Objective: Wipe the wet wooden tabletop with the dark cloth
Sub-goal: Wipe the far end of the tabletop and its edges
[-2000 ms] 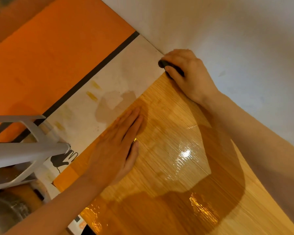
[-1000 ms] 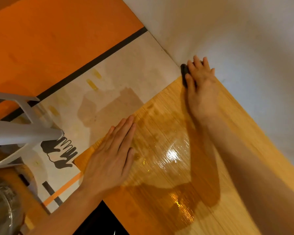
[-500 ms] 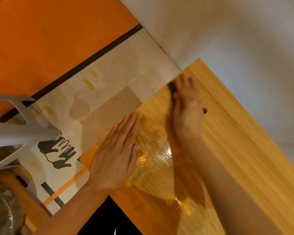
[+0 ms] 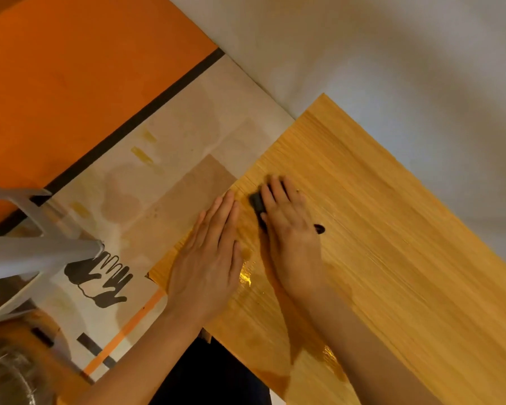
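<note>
The counter (image 4: 406, 273) is showing wet gloss at its near left, around both hands. The left hand (image 4: 208, 267) is lying flat at the counter's left edge, fingers (image 4: 227, 217) straight and pressed together, bracing. The right hand (image 4: 292, 238) is pressing down on the cloth (image 4: 257, 202), fingers slightly spread; the cloth is peeking out dark on either side of it. The cloth is looking small, soft and light, probably best handled under a flat palm, and likely sliding easily on the slick wood.
</note>
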